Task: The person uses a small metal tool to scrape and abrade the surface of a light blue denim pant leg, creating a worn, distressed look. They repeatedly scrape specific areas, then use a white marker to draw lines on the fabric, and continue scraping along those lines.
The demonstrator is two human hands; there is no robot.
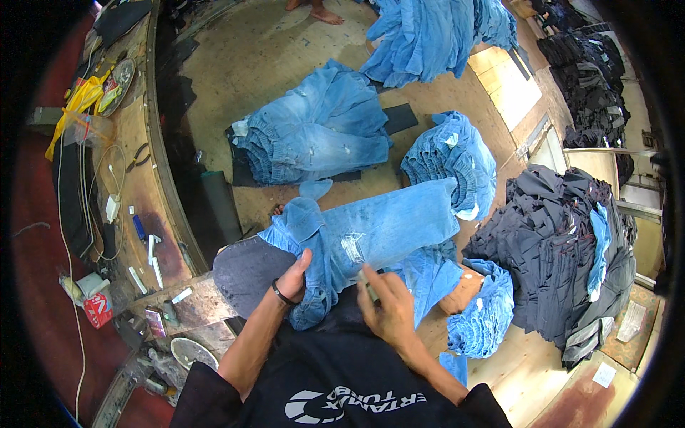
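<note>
A light blue pair of jeans (399, 214) lies in front of me, one leg stretched flat over a dark round-ended board (251, 274). A frayed white patch shows on that leg. My left hand (292, 278), wearing a black wristband, presses against the bunched denim at the board's near edge. Its thumb points up and its fingers are mostly hidden. Just below the frayed patch, my right hand (391, 305) is closed around a small, dark, slim tool (372, 289). Most of that tool is hidden, so its kind cannot be made out.
Stacked jeans (314, 135) lie on the floor ahead, with a folded bundle (457, 160) beside them. A dark garment pile (549, 250) stands at right. The left bench (132, 192) carries pliers (138, 158), cables and white sticks. Another person's bare foot (326, 16) shows at the far edge.
</note>
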